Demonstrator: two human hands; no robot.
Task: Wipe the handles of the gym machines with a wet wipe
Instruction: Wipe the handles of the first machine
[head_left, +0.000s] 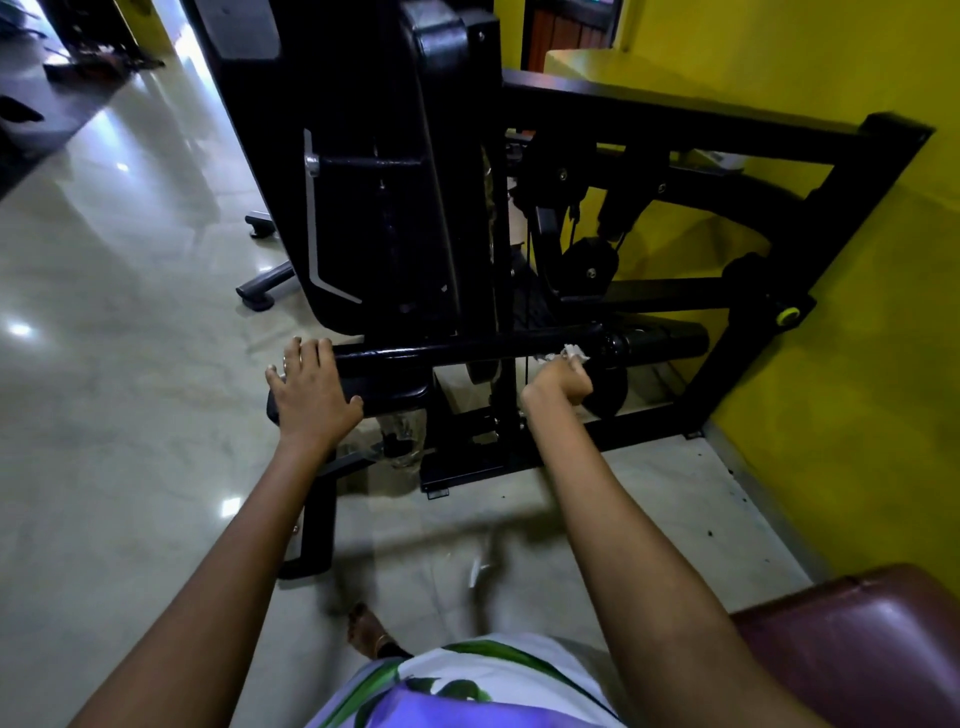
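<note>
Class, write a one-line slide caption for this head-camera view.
Right hand presses a white wet wipe against a black machine bar while the left hand rests flat on its other end.

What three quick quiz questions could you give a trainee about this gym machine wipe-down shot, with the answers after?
1. True or false: the left hand holds the wet wipe.
2. Which hand presses the wipe against the black bar?
A. left
B. right
C. neither
3. Fill in: the wall beside the machine is painted ____.

Key:
1. False. The left hand rests flat on the black pad at the bar's left end, empty.
2. B. The right hand grips the wipe at the bar's right part.
3. Yellow.
</note>
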